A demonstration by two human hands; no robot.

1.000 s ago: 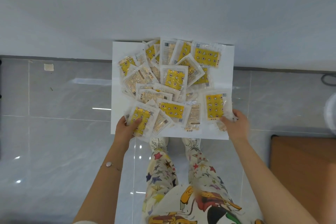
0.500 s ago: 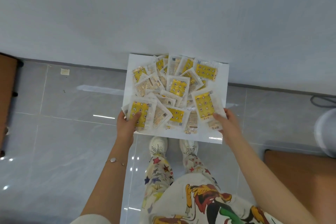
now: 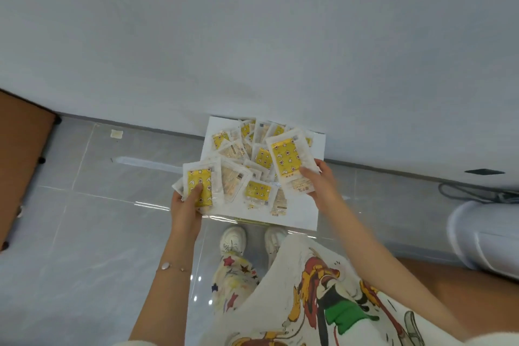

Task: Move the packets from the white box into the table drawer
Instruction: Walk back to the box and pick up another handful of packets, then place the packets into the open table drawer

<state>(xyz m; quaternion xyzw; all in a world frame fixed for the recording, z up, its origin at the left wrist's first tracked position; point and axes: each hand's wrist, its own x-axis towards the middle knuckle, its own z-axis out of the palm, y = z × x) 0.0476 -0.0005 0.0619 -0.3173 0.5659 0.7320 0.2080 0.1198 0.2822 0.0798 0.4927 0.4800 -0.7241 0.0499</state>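
Packet (image 3: 202,177) pinched by left hand (image 3: 184,206) at 8 o'clock of white box (image 3: 303,216); second packet (image 3: 286,157) pinched by right hand (image 3: 318,187) at 3 o'clock.

The packets (image 3: 258,191) carry small dark print near their yellow panels and a barcode-like patch, but all of it is too blurred to read.

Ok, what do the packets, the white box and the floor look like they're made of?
Packets: probably clear plastic film, glossy, with see-through borders around yellow printed inserts. White box: looks like matte card or paperboard, flat dull white; hard to be sure. Floor: polished grey tile, shown by grout lines and sharp light reflections.
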